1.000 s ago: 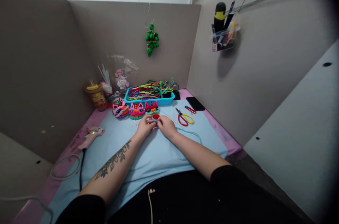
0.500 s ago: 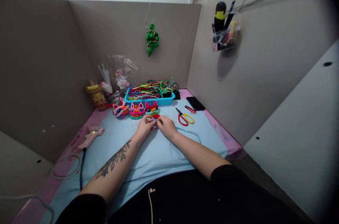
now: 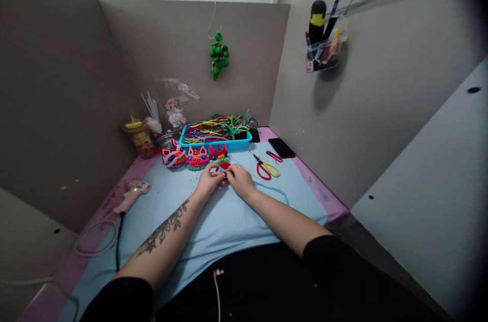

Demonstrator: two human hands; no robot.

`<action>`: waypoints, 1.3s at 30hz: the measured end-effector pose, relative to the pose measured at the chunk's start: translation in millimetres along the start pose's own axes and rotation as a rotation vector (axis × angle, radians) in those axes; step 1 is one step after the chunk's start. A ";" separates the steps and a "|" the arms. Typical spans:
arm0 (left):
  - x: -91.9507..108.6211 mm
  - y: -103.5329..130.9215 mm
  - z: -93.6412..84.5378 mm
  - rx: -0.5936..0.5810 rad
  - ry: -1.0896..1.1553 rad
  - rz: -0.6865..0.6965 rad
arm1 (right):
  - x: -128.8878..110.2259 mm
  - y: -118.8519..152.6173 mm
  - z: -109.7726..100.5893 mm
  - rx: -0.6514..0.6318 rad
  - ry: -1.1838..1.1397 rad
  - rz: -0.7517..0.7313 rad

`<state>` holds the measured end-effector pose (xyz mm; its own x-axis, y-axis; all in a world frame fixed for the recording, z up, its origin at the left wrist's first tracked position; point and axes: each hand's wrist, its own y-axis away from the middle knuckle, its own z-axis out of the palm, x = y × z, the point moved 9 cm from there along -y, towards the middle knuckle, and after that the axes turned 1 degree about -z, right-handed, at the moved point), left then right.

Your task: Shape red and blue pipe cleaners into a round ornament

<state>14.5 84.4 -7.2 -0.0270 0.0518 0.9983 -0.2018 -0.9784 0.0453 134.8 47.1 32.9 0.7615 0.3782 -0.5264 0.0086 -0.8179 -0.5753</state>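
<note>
Between my hands is a small red and blue fuzzy piece (image 3: 225, 166), partly covered by my fingers. My left hand (image 3: 209, 178) grips its left side. From the right, my right hand (image 3: 239, 180) pinches the same piece near its lower edge. A light blue fuzzy strand (image 3: 275, 190) lies on the cloth, running out from beside my right hand. Just behind my hands sit three colourful fuzzy animal heads with pointed ears, a left one (image 3: 174, 156), a middle one (image 3: 197, 159) and a right one (image 3: 218, 154).
A blue tray (image 3: 236, 146) of coloured fuzzy stems stands at the back. Red-and-yellow scissors (image 3: 267, 167), a red tool (image 3: 274, 156) and a phone (image 3: 281, 148) lie right. A pink glue gun (image 3: 131, 197) with a cable rests left, a brown cup (image 3: 141, 140) behind it.
My fingers have shifted slightly around the red and blue piece, and its red part shows a little differently. Both hands are still holding it.
</note>
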 end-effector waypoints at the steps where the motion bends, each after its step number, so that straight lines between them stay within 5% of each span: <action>1: 0.9 -0.2 -0.2 0.001 -0.013 0.013 | 0.4 -0.1 -0.4 0.008 -0.002 -0.002; 23: 4.8 -2.1 -7.2 0.068 0.066 0.033 | 11.9 -3.9 0.3 0.090 -0.238 -0.049; 39: 12.8 -4.7 -19.4 0.147 0.124 0.111 | 9.8 -2.7 -14.5 0.103 -0.062 0.002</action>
<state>-3.9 93.5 4.7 -0.1636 -0.0424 0.9856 -0.0461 -0.9977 -0.0506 151.7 46.7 38.3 0.7197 0.4055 -0.5635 -0.0620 -0.7709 -0.6339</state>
